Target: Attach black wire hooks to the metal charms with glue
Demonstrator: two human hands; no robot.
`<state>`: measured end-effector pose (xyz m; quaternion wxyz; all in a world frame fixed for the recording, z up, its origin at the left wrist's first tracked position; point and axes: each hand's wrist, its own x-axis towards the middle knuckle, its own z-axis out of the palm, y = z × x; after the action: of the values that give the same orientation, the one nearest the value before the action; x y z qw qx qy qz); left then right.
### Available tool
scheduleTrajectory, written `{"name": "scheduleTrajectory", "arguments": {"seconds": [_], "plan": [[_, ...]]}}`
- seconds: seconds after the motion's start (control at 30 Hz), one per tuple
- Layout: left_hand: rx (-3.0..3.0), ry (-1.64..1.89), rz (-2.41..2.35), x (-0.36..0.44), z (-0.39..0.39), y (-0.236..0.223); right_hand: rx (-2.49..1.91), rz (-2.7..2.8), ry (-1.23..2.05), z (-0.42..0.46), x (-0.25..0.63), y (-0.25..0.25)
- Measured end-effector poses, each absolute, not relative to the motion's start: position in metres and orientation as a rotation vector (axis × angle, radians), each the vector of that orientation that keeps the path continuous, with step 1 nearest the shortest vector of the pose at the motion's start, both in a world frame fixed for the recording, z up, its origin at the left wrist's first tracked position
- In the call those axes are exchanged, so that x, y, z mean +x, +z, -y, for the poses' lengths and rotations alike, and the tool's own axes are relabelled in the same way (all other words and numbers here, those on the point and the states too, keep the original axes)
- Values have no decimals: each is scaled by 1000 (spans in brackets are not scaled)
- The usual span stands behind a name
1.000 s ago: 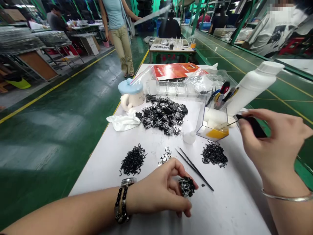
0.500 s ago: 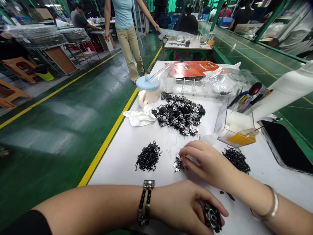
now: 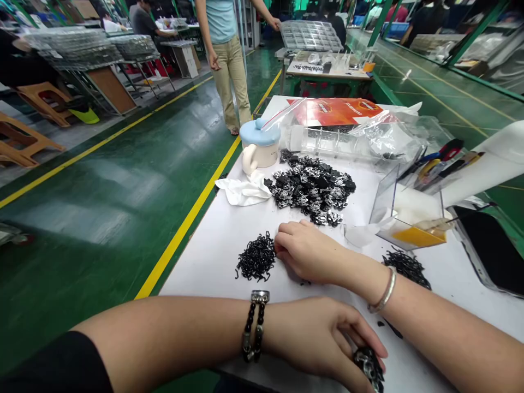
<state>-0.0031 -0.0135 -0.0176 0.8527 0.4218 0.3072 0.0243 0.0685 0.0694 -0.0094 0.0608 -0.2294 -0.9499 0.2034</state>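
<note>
My left hand (image 3: 327, 338) rests at the near edge of the white table (image 3: 216, 245), fingers curled round a small black-and-silver assembly (image 3: 370, 368). Across it reaches my right hand (image 3: 307, 251), fingers bent down at the edge of a small pile of black hook-shaped parts (image 3: 257, 257); whether anything is pinched in them is hidden. A bigger heap of black-and-silver clips (image 3: 313, 188) lies further back. Another pile of black parts (image 3: 407, 266) sits to the right of my right forearm.
A blue-lidded mug (image 3: 260, 144) and white cloth (image 3: 243, 191) stand left of the heap. A clear box with yellow liquid (image 3: 413, 218), a white bottle (image 3: 478, 169), plastic bags and a red packet (image 3: 338, 112) are behind. A person (image 3: 225, 54) stands in the green aisle.
My right hand left the brush at the clear box, came down and slid left across the table to the pile of black hooks. My left hand with its assembly drew toward the near edge.
</note>
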Motion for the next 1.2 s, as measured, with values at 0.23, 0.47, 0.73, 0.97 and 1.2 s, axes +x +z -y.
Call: {"name": "scheduleTrajectory", "arguments": {"seconds": [0.23,0.47,0.73,0.97,1.2], "plan": [[823,122,-693,-5,12,-8,-716,2554,829,-64,99,13],[708,229,-717,-9,11,-3,-802,1853,1430,-38,148,18],[625,420,-722,-9,8,4,-981,1521,1456,-24,183,13],[598,504,-696,-11,7,6,-920,1565,1413,-8,189,22],[596,558,-715,-9,8,7,-947,1716,1340,-8,183,14]]}}
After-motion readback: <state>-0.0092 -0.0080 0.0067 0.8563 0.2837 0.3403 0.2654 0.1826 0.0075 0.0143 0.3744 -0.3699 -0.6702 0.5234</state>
